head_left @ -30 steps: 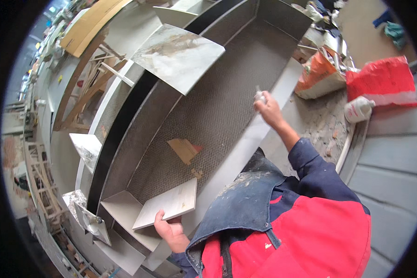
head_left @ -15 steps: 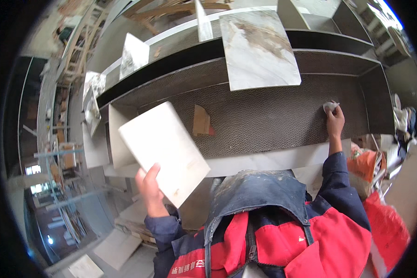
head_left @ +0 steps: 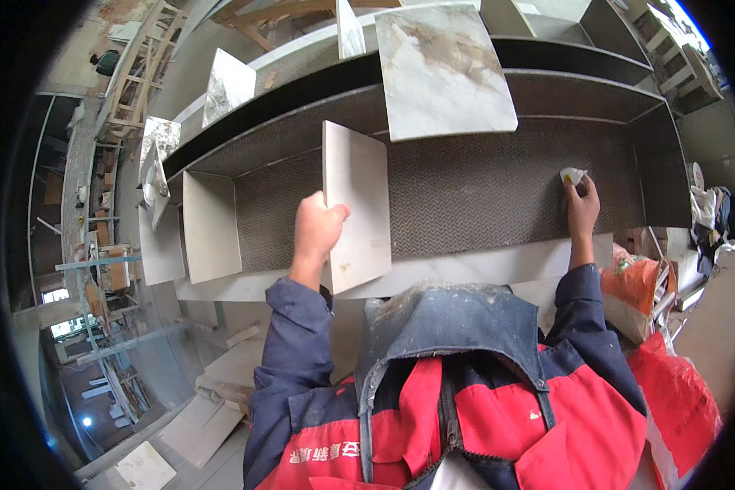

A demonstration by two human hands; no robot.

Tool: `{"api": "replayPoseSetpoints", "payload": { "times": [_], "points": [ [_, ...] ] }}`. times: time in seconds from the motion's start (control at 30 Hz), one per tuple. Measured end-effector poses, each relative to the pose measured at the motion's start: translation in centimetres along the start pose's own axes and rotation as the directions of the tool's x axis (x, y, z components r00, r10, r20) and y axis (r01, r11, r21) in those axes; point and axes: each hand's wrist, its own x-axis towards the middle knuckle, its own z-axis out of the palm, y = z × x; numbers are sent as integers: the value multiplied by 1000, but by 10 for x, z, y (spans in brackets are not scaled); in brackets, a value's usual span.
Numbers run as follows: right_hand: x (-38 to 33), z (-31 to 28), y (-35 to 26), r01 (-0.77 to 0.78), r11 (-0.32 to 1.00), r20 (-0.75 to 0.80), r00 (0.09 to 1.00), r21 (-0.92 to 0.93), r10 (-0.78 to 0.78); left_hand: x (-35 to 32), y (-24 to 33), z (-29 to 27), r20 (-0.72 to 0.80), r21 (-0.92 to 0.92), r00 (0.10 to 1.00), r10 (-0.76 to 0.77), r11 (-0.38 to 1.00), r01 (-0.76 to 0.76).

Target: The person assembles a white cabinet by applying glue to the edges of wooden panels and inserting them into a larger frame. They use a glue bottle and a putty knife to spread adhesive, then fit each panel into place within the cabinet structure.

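Note:
My left hand [head_left: 318, 230] grips the left edge of a flat pale panel [head_left: 361, 216], thumb on its face. The panel stands turned nearly on edge, over the front part of a long box-shaped cabinet with a dark ribbed inner face [head_left: 465, 196]. Whether its lower end touches the cabinet's front strip [head_left: 465, 265] I cannot tell. On the right, my right hand [head_left: 581, 211] pinches a small white lump [head_left: 573, 175] with a yellow spot, held over the ribbed face; its exact kind is unclear.
A marbled slab [head_left: 445, 69] lies across the cabinet's far wall. An upright pale divider [head_left: 211, 224] stands at the cabinet's left end. Smaller marbled pieces [head_left: 229, 86] stand behind. To the right are an orange bag [head_left: 639, 282] and a red bag [head_left: 678, 400].
My left hand has brought the pale panel rightward and turned it from tilted and flat-facing to upright and nearly edge-on. The brown scrap on the ribbed face no longer shows.

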Motion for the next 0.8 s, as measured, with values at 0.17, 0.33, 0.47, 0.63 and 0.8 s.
{"api": "replayPoseSetpoints", "payload": {
  "times": [0.17, 0.33, 0.47, 0.63, 0.8],
  "points": [
    [-11, -3, 5, -16, 996, -11, 1000, 89, 17, 7, -12, -23, -13, 46, 999, -46, 998, 46],
    [-19, -9, 4, -61, 991, -18, 998, 122, 64, 14, -30, -54, -90, 176, 994, -60, 982, 75],
    [-20, -15, 11, -86, 985, -7, 996, 149, 88, 8, -14, -56, -130, 299, 990, -57, 950, 94],
    [-20, -16, 3, -110, 976, 22, 994, 187, 108, 12, 0, -37, -108, 281, 994, -22, 958, 52],
    [-18, -20, 8, -150, 963, 84, 987, 223, 134, 17, 11, -21, -127, 373, 992, 12, 927, 36]
  ]
}}
